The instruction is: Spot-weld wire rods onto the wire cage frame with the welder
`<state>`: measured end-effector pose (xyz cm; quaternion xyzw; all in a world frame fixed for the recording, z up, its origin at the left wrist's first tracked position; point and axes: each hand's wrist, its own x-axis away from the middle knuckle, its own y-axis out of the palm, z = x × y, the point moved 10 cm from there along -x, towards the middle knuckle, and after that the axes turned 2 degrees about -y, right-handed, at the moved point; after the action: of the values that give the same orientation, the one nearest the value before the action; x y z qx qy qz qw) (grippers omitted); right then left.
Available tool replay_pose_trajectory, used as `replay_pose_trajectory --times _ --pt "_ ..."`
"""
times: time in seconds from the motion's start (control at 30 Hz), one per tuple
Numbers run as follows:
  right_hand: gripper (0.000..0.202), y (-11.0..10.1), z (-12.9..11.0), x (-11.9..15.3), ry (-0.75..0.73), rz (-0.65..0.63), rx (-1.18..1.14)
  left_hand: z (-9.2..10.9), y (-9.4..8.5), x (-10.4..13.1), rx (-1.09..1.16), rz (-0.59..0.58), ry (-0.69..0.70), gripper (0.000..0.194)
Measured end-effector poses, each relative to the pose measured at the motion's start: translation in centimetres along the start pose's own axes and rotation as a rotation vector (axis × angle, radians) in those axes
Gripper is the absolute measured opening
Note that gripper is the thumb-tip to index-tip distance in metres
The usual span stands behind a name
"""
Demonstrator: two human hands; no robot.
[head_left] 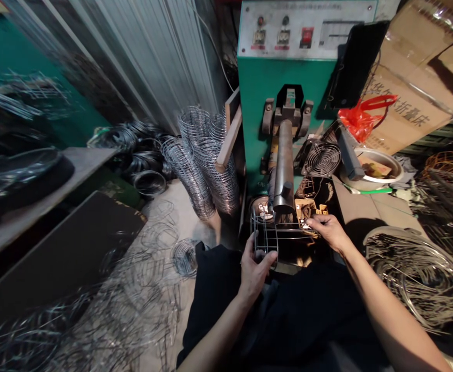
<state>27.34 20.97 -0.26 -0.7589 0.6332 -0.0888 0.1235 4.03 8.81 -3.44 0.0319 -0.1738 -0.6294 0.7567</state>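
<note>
Just above the dark-clothed lap, the left hand grips a wire frame; the right hand is near its right end, grip unclear. The frame looks already shaped; whether joins remain cannot be told. Beyond stand stacked wire rings and a green machine.

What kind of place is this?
Probably a small metalworking workshop. There's a green machine with switches, tall stacks of wire rings standing beside it, and a wire frame in the person's left hand.
</note>
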Motion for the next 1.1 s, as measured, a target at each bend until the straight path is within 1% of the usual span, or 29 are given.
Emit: replay_pose_trajectory --times 0.13,0.23,0.3,0.37,0.4,0.5,0.57,0.63,0.73,0.8,0.97,1.1 --pt "0.063 -0.2 -0.2 -0.2 -0.015 0.001 -0.003 -0.1 0.0 -0.1 0.004 0.004 -0.019 0.085" --pt "0.058 -0.6 -0.4 0.0 -0.040 0.028 0.008 -0.2 0.2 -0.2 0.002 -0.031 -0.040 0.088" --pt "0.048 -1.2 -1.0 0.7 -0.114 0.114 0.021 -0.1 0.4 -0.2 0.007 -0.073 -0.056 0.091" --pt "0.036 -1.9 -1.8 2.0 -0.220 0.223 0.036 -0.1 0.7 -0.3 0.011 -0.127 -0.081 0.095" --pt "0.031 -2.0 -2.2 2.7 -0.273 0.255 0.048 0.0 0.9 -0.4 0.008 -0.153 -0.094 0.098" --pt "0.016 -1.2 -3.1 4.5 -0.399 0.253 0.113 0.0 1.1 -0.5 -0.017 -0.179 -0.113 0.103" --pt "0.011 -0.6 -3.6 5.3 -0.456 0.241 0.175 0.1 1.1 -0.6 -0.022 -0.161 -0.103 0.100" --pt "0.013 -0.3 -3.7 5.5 -0.462 0.254 0.199 0.0 1.0 -0.7 -0.022 -0.142 -0.087 0.092" --pt "0.025 -0.3 -3.3 5.2 -0.391 0.292 0.147 0.0 1.0 -0.6 -0.027 -0.121 -0.056 0.085" --pt "0.029 -0.1 -3.3 5.1 -0.362 0.307 0.127 0.0 1.0 -0.5 -0.031 -0.119 -0.038 0.082" --pt "0.032 0.7 -4.3 4.7 -0.403 0.287 0.171 0.0 0.7 -0.3 -0.008 -0.090 -0.013 0.080" --pt "0.034 0.9 -4.5 4.1 -0.425 0.275 0.183 0.1 0.7 -0.6 0.014 -0.078 -0.011 0.081"
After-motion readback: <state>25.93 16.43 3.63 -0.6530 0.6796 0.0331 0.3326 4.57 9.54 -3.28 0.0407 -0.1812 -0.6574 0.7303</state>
